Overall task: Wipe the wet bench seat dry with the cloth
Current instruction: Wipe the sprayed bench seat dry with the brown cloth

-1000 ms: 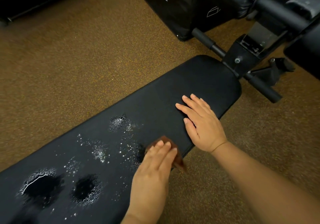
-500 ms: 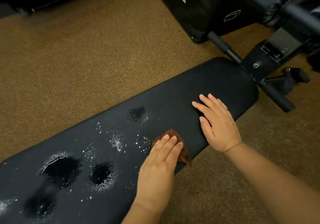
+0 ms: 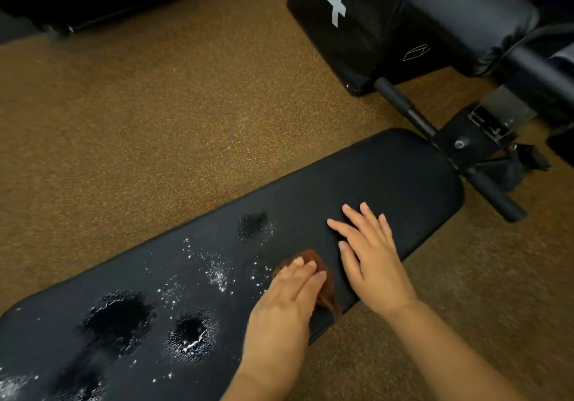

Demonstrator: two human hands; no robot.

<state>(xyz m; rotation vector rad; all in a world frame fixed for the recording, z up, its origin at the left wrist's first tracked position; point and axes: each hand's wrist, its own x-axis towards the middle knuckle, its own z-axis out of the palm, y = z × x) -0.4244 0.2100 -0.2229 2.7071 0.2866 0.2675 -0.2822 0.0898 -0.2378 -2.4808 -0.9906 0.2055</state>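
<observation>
We look down on a black padded bench seat, our desk here, running from the lower left of the frame to the right of centre across a brown speckled floor. The left hand, at lower centre, lies flat with its fingers together, pressing a brown cloth onto the near edge of the seat; its grip is a flat palm-down hold on the cloth rather than a pinch. One corner of the cloth hangs over that near edge. The right hand, just to the right of the cloth, rests palm down on the seat with its fingers spread; its grip is wide and holds nothing. Two dark puddles with beaded rims sit at lower left, a smaller wet patch lies above the cloth, and fine droplets are scattered between them, reaching up to the cloth's left side. The stretch of seat to the right of the right hand looks dry. At upper right we see the bench frame with its crossbar, and beyond it a black padded box bearing white numerals.
</observation>
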